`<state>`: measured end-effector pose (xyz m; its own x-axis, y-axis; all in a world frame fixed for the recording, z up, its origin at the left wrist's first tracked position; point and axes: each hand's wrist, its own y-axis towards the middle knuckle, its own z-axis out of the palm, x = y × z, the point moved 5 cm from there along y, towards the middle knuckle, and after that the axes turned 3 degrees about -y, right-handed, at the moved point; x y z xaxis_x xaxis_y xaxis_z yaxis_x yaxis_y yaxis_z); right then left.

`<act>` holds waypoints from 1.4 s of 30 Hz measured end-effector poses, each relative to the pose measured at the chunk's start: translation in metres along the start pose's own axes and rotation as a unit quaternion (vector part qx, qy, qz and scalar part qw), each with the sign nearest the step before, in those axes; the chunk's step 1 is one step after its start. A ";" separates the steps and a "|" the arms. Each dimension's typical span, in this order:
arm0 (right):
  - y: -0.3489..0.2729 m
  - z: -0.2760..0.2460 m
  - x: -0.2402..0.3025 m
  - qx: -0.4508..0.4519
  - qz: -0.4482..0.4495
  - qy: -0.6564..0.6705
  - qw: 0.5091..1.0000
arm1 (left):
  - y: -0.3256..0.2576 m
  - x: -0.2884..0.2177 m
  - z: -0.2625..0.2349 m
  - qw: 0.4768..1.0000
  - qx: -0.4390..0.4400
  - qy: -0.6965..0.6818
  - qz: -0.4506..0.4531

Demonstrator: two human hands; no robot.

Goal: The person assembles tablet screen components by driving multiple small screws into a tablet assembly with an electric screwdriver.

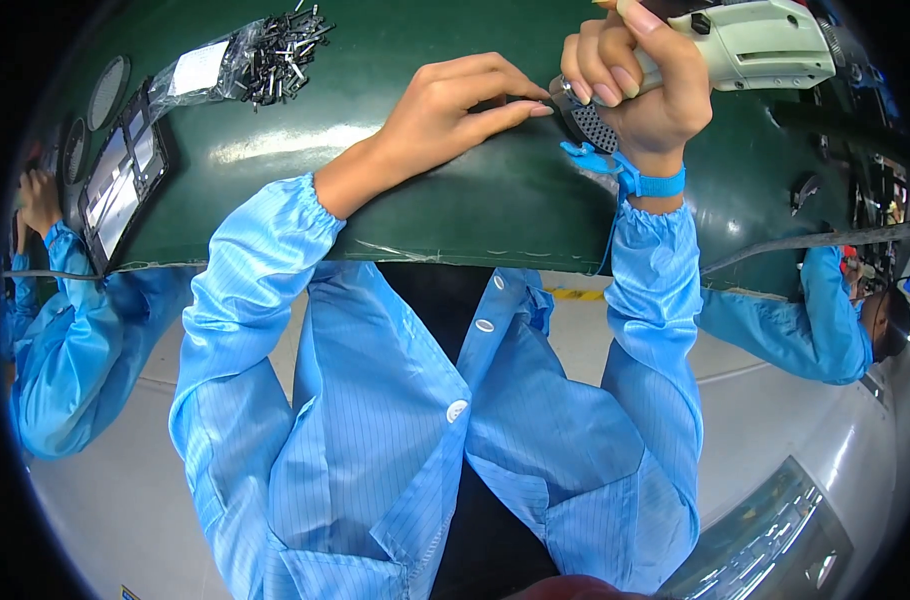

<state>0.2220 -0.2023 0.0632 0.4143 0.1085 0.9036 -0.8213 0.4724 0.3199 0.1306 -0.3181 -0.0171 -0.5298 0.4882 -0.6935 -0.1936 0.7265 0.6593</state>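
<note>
My right hand (647, 75) is wrapped round a pale green power tool (760, 45) with a dark switch, its body pointing off to the right. The tool's narrow metal end comes out below my fingers. Just under it lies a dark oval mesh grille (591, 128), partly covered by my right hand. From the left, my left hand (465, 100) brings thumb and forefinger together in a pinch at the grille's left edge, by the metal end. What sits between those fingertips is too small to make out. A blue wrist strap (660, 184) circles my right wrist.
On the green table (455, 225), a clear bag (200, 75) spills small black parts (283, 60) at the far left. Beside it lie a glossy black-framed panel (125, 180) and another oval mesh grille (108, 92). People in blue sleeves sit at both sides. A cable (825, 240) crosses at right.
</note>
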 end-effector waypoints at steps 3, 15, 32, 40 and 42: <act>-0.001 0.004 0.001 -0.001 -0.006 0.005 1.000 | 0.000 0.000 0.000 1.000 -0.002 0.002 0.012; -0.002 0.006 0.002 -0.022 0.005 0.034 0.999 | -0.001 -0.001 -0.001 1.000 -0.002 -0.004 -0.007; -0.003 0.009 0.003 -0.008 -0.001 0.031 0.999 | -0.003 -0.002 0.000 0.999 -0.023 -0.022 -0.016; -0.005 0.008 -0.002 -0.017 0.029 0.072 0.997 | -0.003 0.000 0.000 0.998 -0.025 -0.044 -0.034; -0.006 0.008 -0.004 -0.017 0.030 0.072 0.997 | -0.003 0.001 0.000 0.998 -0.021 -0.042 -0.033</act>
<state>0.2220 -0.2124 0.0602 0.4184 0.2602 0.8702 -0.8337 0.4901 0.2543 0.1306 -0.3198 -0.0198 -0.4445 0.4803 -0.7562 -0.2602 0.7385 0.6220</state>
